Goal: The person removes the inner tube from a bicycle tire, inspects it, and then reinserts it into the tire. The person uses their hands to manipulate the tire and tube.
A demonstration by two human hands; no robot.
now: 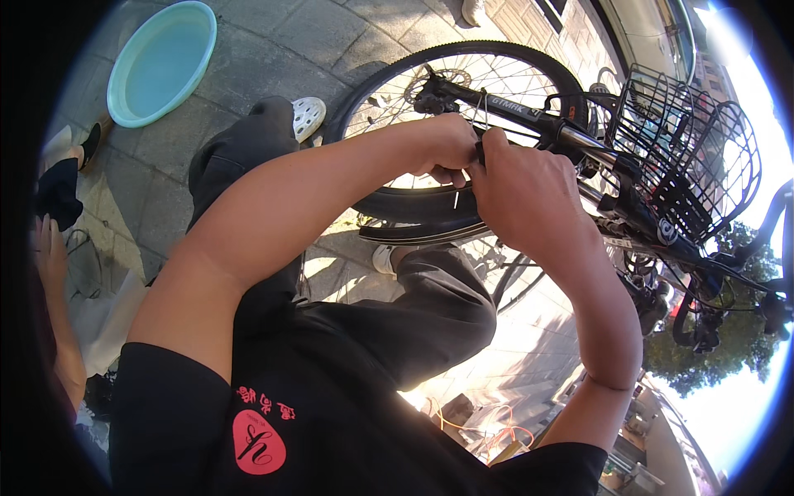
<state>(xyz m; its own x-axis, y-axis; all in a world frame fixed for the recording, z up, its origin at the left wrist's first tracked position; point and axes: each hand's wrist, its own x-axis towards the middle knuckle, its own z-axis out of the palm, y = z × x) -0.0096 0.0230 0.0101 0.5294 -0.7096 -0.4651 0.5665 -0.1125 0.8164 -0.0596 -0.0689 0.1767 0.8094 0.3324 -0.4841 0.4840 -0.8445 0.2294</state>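
Both my hands meet over the front wheel [395, 59] of a bicycle, beside its dark front fork [506, 106]. My left hand [453, 150] is closed, its fingers curled down by the spokes and the tyre. My right hand [527, 188] is closed too, with thumb and forefinger pressed up against the left hand. A small black piece [480, 152] shows between the two hands; its kind is unclear. What lies inside either grip is hidden. Just above the hands, a thin pale strip [485, 103] runs beside the fork.
A black wire basket [691, 145] and the handlebar [744, 285] are at the right. A pale blue-green basin [161, 66] of water stands on the paving at upper left. Another person's arm [56, 281] shows at the left edge. My white clog [308, 117] is near the tyre.
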